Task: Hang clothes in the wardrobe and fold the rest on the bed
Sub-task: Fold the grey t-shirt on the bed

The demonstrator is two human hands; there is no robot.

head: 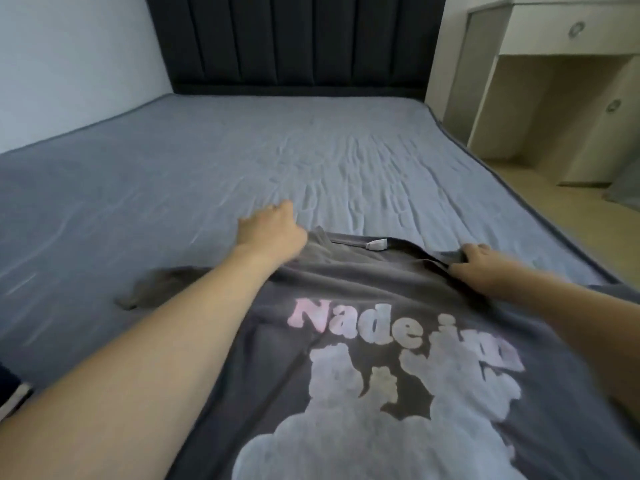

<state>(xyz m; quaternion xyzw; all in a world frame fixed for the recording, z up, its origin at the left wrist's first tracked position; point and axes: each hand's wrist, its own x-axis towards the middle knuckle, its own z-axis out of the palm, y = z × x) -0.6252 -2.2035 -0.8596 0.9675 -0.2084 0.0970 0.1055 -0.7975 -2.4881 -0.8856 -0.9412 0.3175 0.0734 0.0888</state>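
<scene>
Item: dark grey T-shirt (398, 292), spread print-side up on the bed (242, 150), filling the lower centre and lower right of the frame. Print: pale pink and lilac lettering above a pale, cloud-like figure; blurred, not fully legible. Neckline toward the middle of the frame, with a white label (376, 243) showing inside the collar. One sleeve (152, 287) lies out flat on the sheet at centre left.

Left hand (273, 226): just left of the collar, at the shirt's shoulder. Knuckles up, fingers curled under; the fabric bunches against the hand, but whether the fingers pinch it cannot be told.

Right hand (479, 268): at centre right, on the other shoulder. Fingers (476, 249) curled over a raised fold of the cloth, gripping it.

Bed: blue-grey sheet, wrinkled toward the centre and right, running from the lower left up to a dark padded headboard (294, 43) at top centre.

Surroundings: pale wall in the upper left; cream cabinet (561, 98) with round handles in the upper right, standing on a light floor (540, 209) beside the bed. A dark item with a pale stripe (12, 389) sits at the lower left edge, unidentifiable.
</scene>
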